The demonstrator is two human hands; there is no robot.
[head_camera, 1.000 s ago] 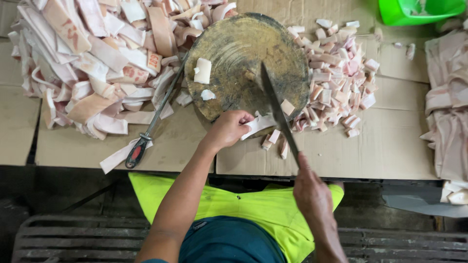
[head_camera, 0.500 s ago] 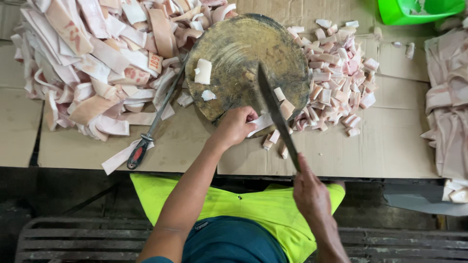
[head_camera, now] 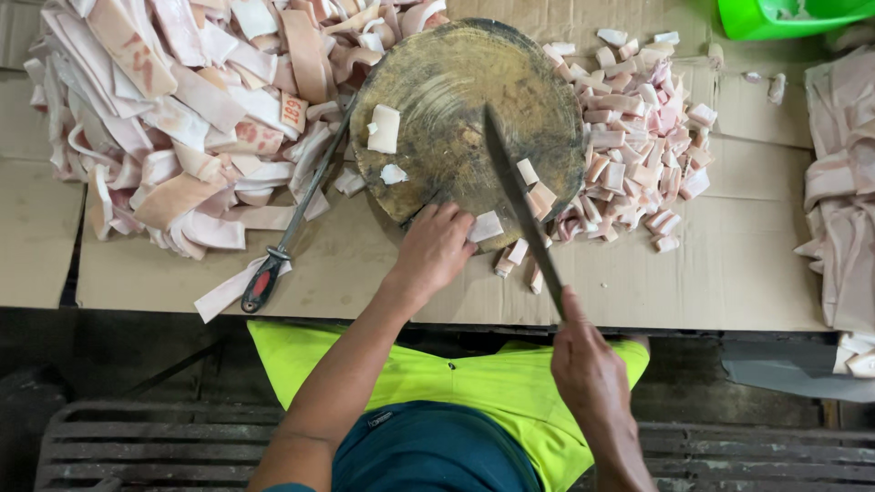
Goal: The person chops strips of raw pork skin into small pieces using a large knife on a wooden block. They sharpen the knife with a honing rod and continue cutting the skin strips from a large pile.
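My right hand (head_camera: 588,364) has its grip closed round a long dark knife (head_camera: 521,210), blade slanting over the round, worn chopping block (head_camera: 456,100). My left hand (head_camera: 436,251) pins a pale, waxy fat strip (head_camera: 486,226) at the block's near edge. Cut cubes (head_camera: 638,118) heap right; cardboard covers the worktop (head_camera: 729,273).
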